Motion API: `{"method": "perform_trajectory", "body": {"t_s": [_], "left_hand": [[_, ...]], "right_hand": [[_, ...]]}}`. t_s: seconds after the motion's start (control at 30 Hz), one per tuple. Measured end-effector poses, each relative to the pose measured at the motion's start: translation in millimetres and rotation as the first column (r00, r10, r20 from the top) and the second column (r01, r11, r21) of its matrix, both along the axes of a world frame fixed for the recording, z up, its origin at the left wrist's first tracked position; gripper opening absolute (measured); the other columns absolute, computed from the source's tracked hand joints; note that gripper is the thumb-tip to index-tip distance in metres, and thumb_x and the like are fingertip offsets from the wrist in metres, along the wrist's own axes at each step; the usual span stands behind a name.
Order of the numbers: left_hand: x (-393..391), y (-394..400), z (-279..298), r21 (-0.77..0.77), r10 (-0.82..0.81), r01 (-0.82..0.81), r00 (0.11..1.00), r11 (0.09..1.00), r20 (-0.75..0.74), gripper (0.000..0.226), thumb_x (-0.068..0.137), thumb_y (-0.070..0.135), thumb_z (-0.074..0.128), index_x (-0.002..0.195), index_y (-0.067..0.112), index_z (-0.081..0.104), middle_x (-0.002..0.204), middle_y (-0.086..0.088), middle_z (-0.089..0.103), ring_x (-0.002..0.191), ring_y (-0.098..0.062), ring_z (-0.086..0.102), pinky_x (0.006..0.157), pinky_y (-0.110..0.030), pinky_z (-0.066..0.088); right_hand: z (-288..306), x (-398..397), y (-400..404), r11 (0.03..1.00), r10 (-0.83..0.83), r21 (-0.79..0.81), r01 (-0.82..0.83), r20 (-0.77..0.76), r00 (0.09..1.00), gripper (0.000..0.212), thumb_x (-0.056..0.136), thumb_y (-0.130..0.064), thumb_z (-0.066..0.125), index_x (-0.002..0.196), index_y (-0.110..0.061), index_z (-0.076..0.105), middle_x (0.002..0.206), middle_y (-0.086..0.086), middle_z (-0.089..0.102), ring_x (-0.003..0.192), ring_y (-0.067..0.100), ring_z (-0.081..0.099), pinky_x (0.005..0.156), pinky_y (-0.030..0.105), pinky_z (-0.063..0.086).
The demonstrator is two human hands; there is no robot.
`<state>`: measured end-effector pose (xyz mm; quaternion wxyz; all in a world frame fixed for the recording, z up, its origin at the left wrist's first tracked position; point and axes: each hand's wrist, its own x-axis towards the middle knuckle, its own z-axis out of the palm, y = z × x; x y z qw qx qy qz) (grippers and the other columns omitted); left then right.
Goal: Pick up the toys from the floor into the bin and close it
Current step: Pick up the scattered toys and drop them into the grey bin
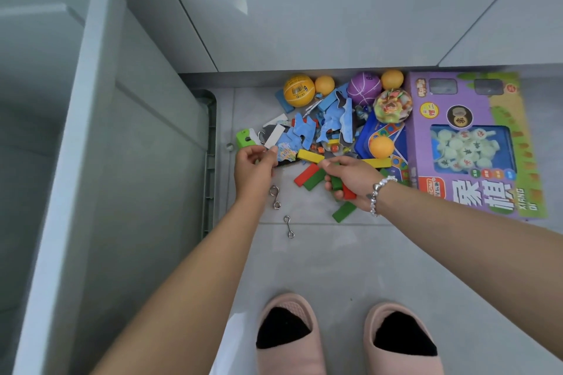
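A heap of toys lies on the floor against the wall: blue puzzle pieces, a yellow ball, a purple ball, orange balls, coloured wooden blocks and a purple game box. My left hand pinches a puzzle piece at the heap's left edge. My right hand grips several red and green blocks, its fingers touching a yellow block. The open grey bin stands at the left.
Two metal ring puzzles lie on the tiles below my left hand. A green block sits under my right wrist. A green toy lies beside the bin. My feet in pink slippers stand at the bottom.
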<state>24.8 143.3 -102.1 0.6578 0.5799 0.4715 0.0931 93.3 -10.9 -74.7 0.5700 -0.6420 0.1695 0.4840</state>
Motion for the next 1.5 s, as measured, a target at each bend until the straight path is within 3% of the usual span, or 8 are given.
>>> {"method": "perform_trajectory", "body": {"t_s": [0.2,0.33,0.57,0.7,0.83,1.0,1.13,1.5], "left_hand": [[-5.2,14.3,-1.0,0.303,0.131,-0.071,0.975,0.95,-0.182,0.014,0.092,0.026,0.055,0.103,0.017,0.058,0.1,-0.009,0.063,0.09,-0.026,0.059,0.07,-0.025,0.039],[-15.4,17.4,-5.2,0.334,0.056,0.019,0.975,0.942,-0.215,0.04,0.096,0.024,0.05,0.135,0.019,0.049,0.117,-0.007,0.061,0.099,-0.017,0.057,0.079,-0.018,0.036],[-10.7,39.4,-13.2,0.293,-0.042,0.117,0.967,0.949,-0.25,0.043,0.099,0.017,0.044,0.142,0.014,0.041,0.144,-0.004,0.045,0.131,-0.017,0.044,0.089,-0.009,0.027],[-11.4,42.4,-19.5,0.25,0.018,0.041,0.973,0.967,-0.229,0.038,0.095,0.019,0.051,0.133,0.013,0.052,0.135,-0.007,0.055,0.122,-0.029,0.053,0.105,-0.038,0.041],[-25.3,35.4,-31.6,0.27,0.048,0.012,0.976,0.963,-0.213,0.026,0.09,0.017,0.057,0.116,0.015,0.061,0.113,-0.011,0.065,0.103,-0.036,0.062,0.086,-0.052,0.052],[-29.9,30.4,-28.8,0.302,0.044,0.029,0.972,0.953,-0.231,0.01,0.089,0.016,0.061,0.098,0.016,0.055,0.096,-0.013,0.064,0.085,-0.035,0.064,0.078,-0.049,0.054],[-30.5,26.2,-18.8,0.39,-0.02,0.142,0.953,0.91,-0.302,0.014,0.09,0.016,0.06,0.095,0.008,0.051,0.081,-0.004,0.054,0.075,-0.023,0.052,0.063,-0.024,0.037],[-43.7,14.7,-19.8,0.403,-0.041,0.13,0.974,0.906,-0.222,0.023,0.092,0.035,0.055,0.079,0.019,0.044,0.077,-0.01,0.061,0.067,-0.026,0.06,0.065,-0.036,0.047]], "right_hand": [[-0.3,-2.2,3.9,0.999,0.038,0.021,-0.039,0.017,0.999,0.018,0.091,-0.02,0.056,0.105,-0.008,0.054,0.069,0.007,0.051,0.055,0.013,0.051,0.033,0.017,0.035],[-0.8,-1.2,2.5,0.998,0.053,0.014,-0.054,0.026,0.998,0.02,0.092,-0.022,0.056,0.105,-0.007,0.055,0.069,0.007,0.051,0.053,0.013,0.051,0.034,0.017,0.035],[-1.3,-3.6,0.6,0.998,0.063,-0.006,-0.063,0.029,0.998,0.031,0.092,-0.022,0.054,0.116,-0.003,0.055,0.068,0.007,0.05,0.053,0.013,0.051,0.033,0.017,0.034],[-0.3,-3.3,2.2,0.998,0.062,-0.009,-0.062,0.013,0.998,0.032,0.092,-0.023,0.055,0.117,-0.003,0.054,0.068,0.007,0.051,0.053,0.013,0.051,0.033,0.017,0.035],[-0.3,-3.7,2.9,0.998,0.06,-0.006,-0.059,0.007,0.998,0.032,0.092,-0.023,0.055,0.117,-0.003,0.054,0.069,0.007,0.051,0.054,0.013,0.051,0.034,0.017,0.035],[0.0,-4.0,2.8,0.998,0.066,-0.01,-0.066,-0.003,0.998,0.031,0.092,-0.024,0.054,0.116,-0.004,0.053,0.07,0.007,0.051,0.055,0.013,0.051,0.034,0.017,0.035],[0.2,-4.1,3.0,0.998,0.062,-0.006,-0.062,-0.005,0.998,0.031,0.092,-0.024,0.054,0.115,-0.003,0.053,0.069,0.007,0.051,0.054,0.014,0.051,0.034,0.017,0.034],[3.1,-4.4,3.6,0.998,0.067,0.007,-0.067,-0.016,0.998,0.028,0.093,-0.026,0.053,0.111,-0.005,0.053,0.07,0.007,0.05,0.053,0.014,0.05,0.034,0.017,0.035]]}}
